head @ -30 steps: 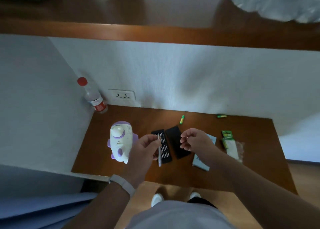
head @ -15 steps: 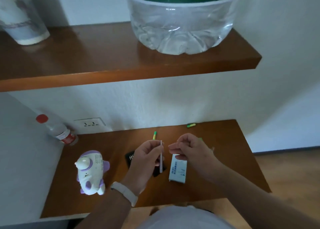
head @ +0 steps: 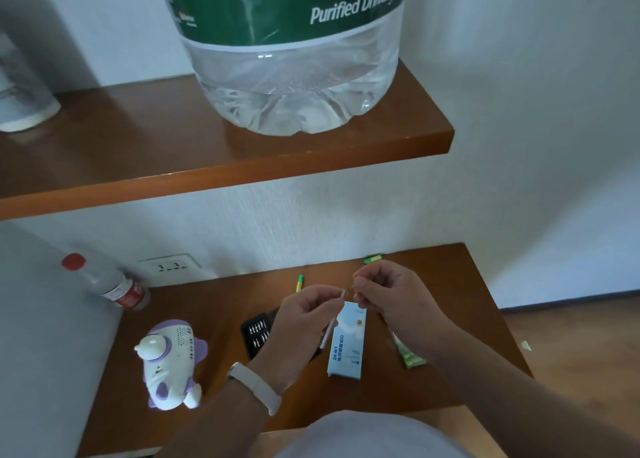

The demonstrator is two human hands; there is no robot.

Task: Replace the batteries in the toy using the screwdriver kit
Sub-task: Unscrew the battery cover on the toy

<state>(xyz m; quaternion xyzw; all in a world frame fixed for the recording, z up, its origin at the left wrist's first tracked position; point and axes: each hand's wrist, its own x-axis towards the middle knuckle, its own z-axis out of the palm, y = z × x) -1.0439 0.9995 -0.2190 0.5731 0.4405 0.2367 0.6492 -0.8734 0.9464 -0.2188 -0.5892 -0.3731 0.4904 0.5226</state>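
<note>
My left hand point(head: 304, 322) grips a thin silver screwdriver handle point(head: 331, 322), its tip end pointing up toward my right hand point(head: 391, 296). My right hand pinches a tiny bit just at that tip end. Both hands hover over the lower wooden shelf point(head: 225, 301). The white and purple toy point(head: 169, 364) lies at the left of that shelf. The black bit tray point(head: 258, 333) of the kit lies partly hidden behind my left hand. The kit's light blue box point(head: 348, 343) lies beneath my hands. A green and yellow battery point(head: 300, 282) lies near the wall, another battery point(head: 374, 258) further right.
A green battery pack point(head: 410, 355) lies right of the box. A red-capped bottle point(head: 104, 282) leans in the back left corner beside a wall socket point(head: 169, 265). An upper shelf point(head: 242, 166) overhangs, carrying a large water jug point(head: 294, 52) and a cup point(head: 20, 86).
The view has tilted up and shifted, bringing the jug close. My hands rose and drew together; the screwdriver turned from hanging downward to tip-up, meeting my right fingers.
</note>
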